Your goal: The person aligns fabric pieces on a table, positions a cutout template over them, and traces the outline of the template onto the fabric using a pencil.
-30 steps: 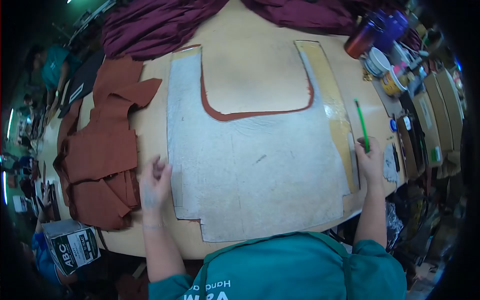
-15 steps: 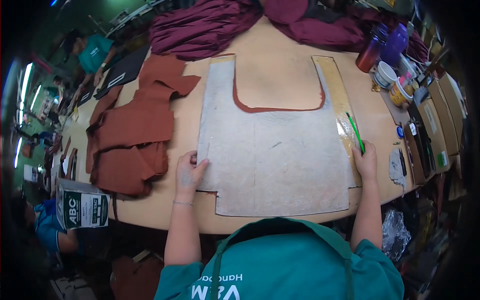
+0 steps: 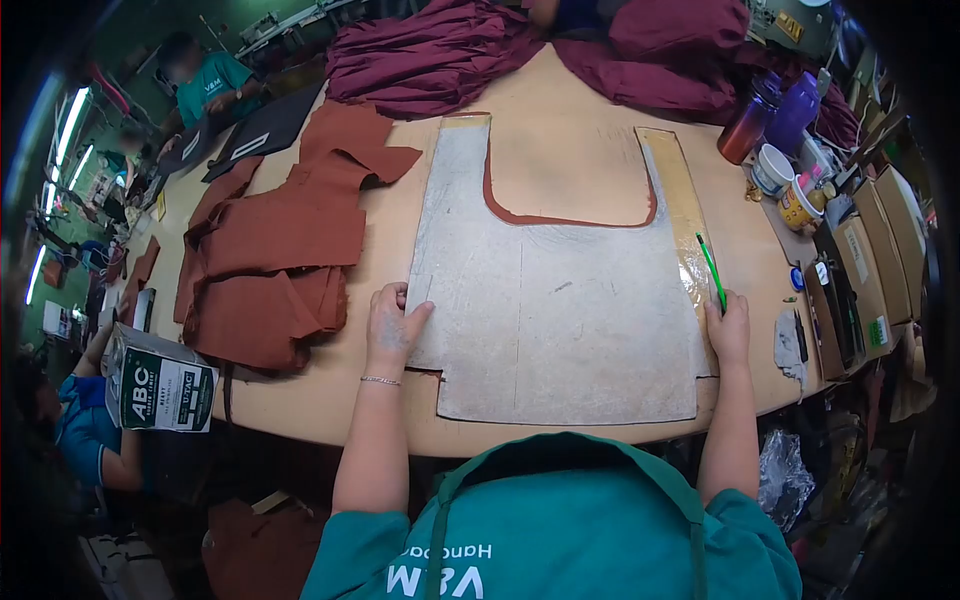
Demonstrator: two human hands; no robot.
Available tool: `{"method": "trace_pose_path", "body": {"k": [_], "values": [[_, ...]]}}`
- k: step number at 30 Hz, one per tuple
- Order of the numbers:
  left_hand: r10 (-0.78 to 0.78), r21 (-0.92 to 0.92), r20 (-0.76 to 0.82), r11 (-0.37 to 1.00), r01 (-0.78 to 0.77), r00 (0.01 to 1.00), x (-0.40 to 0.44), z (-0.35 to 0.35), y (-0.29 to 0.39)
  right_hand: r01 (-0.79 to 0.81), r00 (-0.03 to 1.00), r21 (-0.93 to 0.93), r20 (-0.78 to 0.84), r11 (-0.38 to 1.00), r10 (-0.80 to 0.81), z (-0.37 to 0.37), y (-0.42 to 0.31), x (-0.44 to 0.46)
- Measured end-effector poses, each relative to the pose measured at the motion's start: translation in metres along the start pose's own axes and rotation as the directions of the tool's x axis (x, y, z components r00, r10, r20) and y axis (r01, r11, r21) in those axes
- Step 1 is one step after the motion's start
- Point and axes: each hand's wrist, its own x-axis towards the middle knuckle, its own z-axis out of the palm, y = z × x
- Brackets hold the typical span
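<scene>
A large pale grey U-shaped panel [image 3: 570,300] lies in front of me, its two arms pointing away. A reddish-brown edge shows along its inner cutout, and a shiny yellowish strip [image 3: 690,215] runs down its right side. At the panel's left edge, my left hand [image 3: 395,325] is closed on it, thumb on top and fingers at the rim. My right hand [image 3: 728,328] rests by the right edge with a slim green pencil [image 3: 711,270] held upright between its fingers. Whether those fingers also grip the panel is hard to see.
Reddish-brown pieces [image 3: 275,245] are piled left, near an ABC cement tin [image 3: 165,385]. Maroon fabric [image 3: 435,55] lies at the back. Bottles [image 3: 750,115], tubs [image 3: 772,170] and cardboard boxes [image 3: 870,245] crowd the right. Other people are at the left.
My view has shifted slightly, and the panel's near edge sits a little higher in it. Both hands keep their places at the panel's sides. At the lower left, a person's arm now reaches beside the tin.
</scene>
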Motion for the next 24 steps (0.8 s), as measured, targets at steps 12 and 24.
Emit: {"method": "trace_pose_path", "body": {"k": [12,24], "values": [[0.023,0.116,0.033,0.993,-0.027,0.999,0.001,-0.002,0.007,0.002,1.0,-0.023,-0.003,1.0,-0.002,0.003,0.003,-0.001],[-0.023,0.137,0.081,0.991,0.011,0.996,0.008,-0.003,0.006,0.005,1.0,-0.039,-0.018,0.999,-0.006,0.005,0.003,-0.002]]}}
